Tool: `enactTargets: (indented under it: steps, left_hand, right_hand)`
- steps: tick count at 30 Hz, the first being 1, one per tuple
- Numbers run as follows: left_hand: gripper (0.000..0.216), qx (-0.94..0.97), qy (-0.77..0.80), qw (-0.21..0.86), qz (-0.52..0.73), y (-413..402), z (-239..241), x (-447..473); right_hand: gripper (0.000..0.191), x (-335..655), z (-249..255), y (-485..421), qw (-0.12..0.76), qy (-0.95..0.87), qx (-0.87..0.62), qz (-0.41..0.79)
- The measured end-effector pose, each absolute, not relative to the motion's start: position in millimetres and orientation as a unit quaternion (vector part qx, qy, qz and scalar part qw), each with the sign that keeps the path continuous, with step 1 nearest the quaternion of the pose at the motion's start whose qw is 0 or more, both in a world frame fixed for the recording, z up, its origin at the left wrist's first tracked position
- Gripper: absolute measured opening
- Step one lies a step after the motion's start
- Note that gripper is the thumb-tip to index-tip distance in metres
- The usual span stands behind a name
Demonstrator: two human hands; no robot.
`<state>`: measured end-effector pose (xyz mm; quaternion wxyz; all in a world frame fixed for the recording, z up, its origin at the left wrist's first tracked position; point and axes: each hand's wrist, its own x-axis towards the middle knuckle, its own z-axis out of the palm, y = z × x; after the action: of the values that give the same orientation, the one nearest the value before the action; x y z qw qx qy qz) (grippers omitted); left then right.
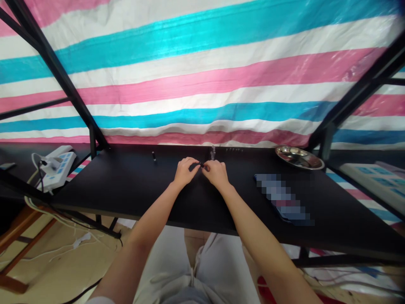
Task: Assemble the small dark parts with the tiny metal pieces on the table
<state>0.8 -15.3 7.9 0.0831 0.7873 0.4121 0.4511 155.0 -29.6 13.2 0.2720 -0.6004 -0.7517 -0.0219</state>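
My left hand (185, 171) and my right hand (217, 172) meet over the middle of the black table (126, 185). Both are closed, thumbs and fingertips pinching a small dark piece (201, 165) between them; its kind is too small to make out. Just behind my right hand lies a cluster of small shiny pieces (213, 152). To the right of that, several tiny pieces (234, 150) form a row along the far edge. A small black-and-white cylinder (153, 156) is on the tabletop, left of my left hand.
A round metal plate (300, 158) sits at the far right. Nearer me is a blurred-out blue flat object (283, 200). Black frame posts (63, 71) slant up at both sides, with a striped sheet (202, 80) behind. A white power strip (60, 171) lies left.
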Motion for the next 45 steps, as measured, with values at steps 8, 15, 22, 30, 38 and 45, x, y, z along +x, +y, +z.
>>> enactTargets:
  steps: [8, 15, 22, 30, 38, 45]
  left_hand:
    - [0.008, 0.761, 0.409, 0.139, 0.484, -15, 8, 2]
    - [0.008, 0.726, 0.426, 0.213, 0.496, -11, 2, 2]
    - [0.012, 0.695, 0.435, 0.260, 0.511, -5, -3, -1]
    - [0.015, 0.629, 0.589, 0.179, 0.475, -3, 13, -14]
    - [0.021, 0.502, 0.780, -0.035, 0.371, 8, 27, -69]
    - [0.022, 0.481, 0.818, -0.020, 0.316, 17, 19, -87]
  right_hand:
    - [0.015, 150, 14, -32, 0.301, -0.756, -0.581, -0.021]
    - [0.017, 142, 15, -35, 0.317, -0.761, -0.566, -0.029]
    - [0.021, 138, 10, -35, 0.339, -0.756, -0.559, -0.032]
    - [0.022, 138, 9, -35, 0.331, -0.779, -0.533, 0.012]
    - [0.018, 137, 11, -37, 0.303, -0.807, -0.502, 0.076]
    - [0.018, 138, 11, -36, 0.303, -0.805, -0.500, 0.098]
